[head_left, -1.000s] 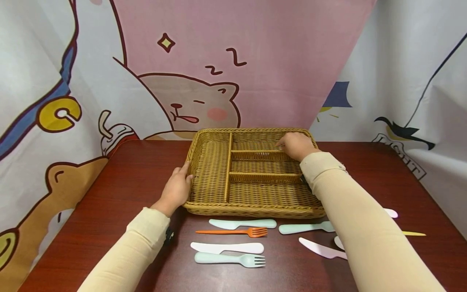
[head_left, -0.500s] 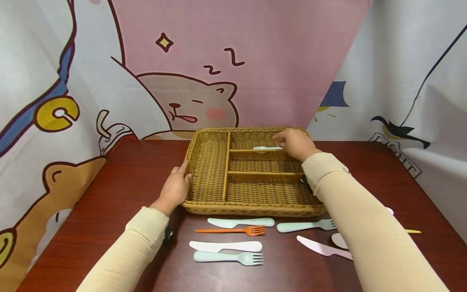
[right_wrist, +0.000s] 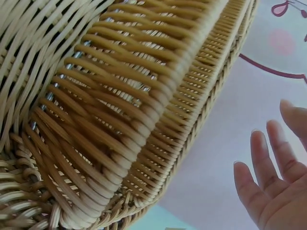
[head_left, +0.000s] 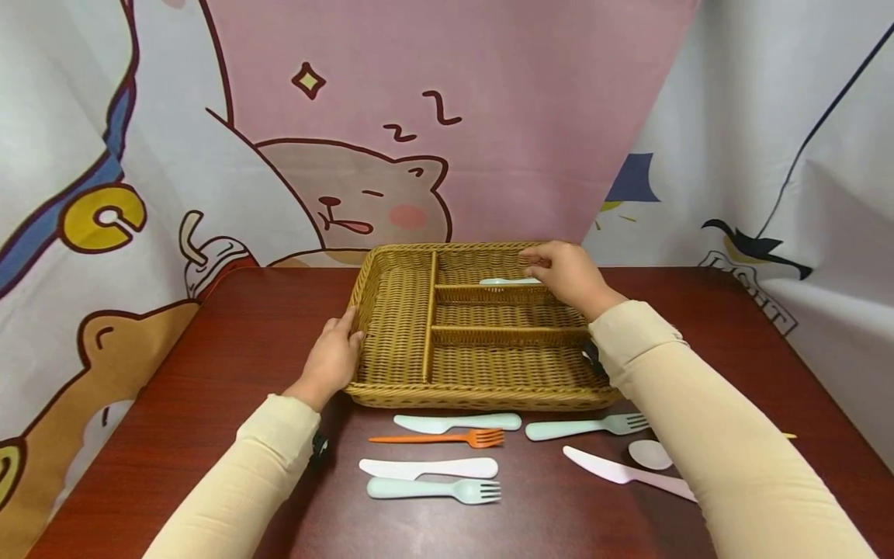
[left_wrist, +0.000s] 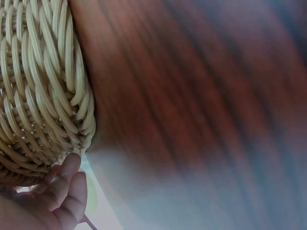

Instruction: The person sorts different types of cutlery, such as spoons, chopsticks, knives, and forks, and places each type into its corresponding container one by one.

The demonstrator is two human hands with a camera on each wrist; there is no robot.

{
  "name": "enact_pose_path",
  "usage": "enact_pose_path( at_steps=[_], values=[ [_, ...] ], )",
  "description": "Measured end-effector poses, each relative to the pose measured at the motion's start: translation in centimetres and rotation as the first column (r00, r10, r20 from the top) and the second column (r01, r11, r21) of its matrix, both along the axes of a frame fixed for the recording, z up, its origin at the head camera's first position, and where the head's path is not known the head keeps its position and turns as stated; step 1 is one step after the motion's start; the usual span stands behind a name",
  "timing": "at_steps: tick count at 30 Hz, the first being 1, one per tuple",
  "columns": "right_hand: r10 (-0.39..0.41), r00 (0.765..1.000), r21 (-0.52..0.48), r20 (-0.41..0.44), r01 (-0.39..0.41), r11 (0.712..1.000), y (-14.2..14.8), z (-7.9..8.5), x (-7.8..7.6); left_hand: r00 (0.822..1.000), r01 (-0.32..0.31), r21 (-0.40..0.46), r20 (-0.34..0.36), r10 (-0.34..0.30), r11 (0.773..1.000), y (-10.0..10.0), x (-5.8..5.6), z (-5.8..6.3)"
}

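Observation:
A wicker basket (head_left: 394, 326) with dividers stands at the back of the table. My left hand (head_left: 334, 355) rests at its left rim; in the left wrist view the fingers (left_wrist: 74, 196) lie loosely against the outer weave. My right hand (head_left: 569, 272) hovers over the back right compartment, fingers slightly bent and apart; the right wrist view shows the fingers (right_wrist: 261, 160) spread with nothing between them. Under it, a pale mint utensil (head_left: 506, 281) lies in that compartment, partly hidden by the divider (head_left: 489, 293), so its kind cannot be told.
In front of the basket lie a mint knife (head_left: 457, 422), an orange fork (head_left: 447, 439), a white knife (head_left: 429, 468), mint forks (head_left: 433, 490) (head_left: 587, 427), a pink knife (head_left: 621, 471) and a pale spoon (head_left: 649, 454). A yellow tip (head_left: 789, 435) shows beyond my right sleeve.
My right hand has lifted and come away from the mint utensil, which now shows in the back compartment. The left hand stays at the rim. The whole view has shifted slightly.

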State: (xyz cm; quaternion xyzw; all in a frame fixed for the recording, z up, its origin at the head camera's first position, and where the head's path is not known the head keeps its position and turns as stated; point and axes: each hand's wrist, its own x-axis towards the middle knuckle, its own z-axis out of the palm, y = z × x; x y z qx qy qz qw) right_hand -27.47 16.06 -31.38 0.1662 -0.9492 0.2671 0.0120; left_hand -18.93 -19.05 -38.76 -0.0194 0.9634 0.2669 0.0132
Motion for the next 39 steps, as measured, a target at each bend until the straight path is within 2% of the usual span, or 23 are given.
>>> enact_pose_path(
  at_steps=[11,20,25,32,39],
  values=[
    [0.018,0.999,-0.043,-0.050,-0.020,0.999,0.4,0.6,2.0,1.000,0.006,0.010,0.007,-0.006,1.000,-0.2,0.0,0.2],
    [0.023,0.994,-0.082,-0.104,-0.032,0.996,1.6,1.0,4.5,1.000,0.011,0.006,-0.010,-0.011,1.000,0.0,0.1,0.2],
    [0.008,0.991,-0.116,-0.133,-0.024,0.993,2.4,1.0,5.9,1.000,0.015,-0.002,-0.008,-0.015,1.000,0.0,0.1,0.3],
    [-0.002,0.980,-0.107,-0.199,-0.019,0.994,4.0,1.1,7.9,1.000,0.014,0.013,0.010,-0.014,1.000,0.1,0.2,0.4],
    [-0.016,0.974,-0.139,-0.228,-0.016,0.990,5.8,0.5,9.6,1.000,0.012,0.019,0.027,-0.013,1.000,0.0,0.2,0.4]
  ],
)
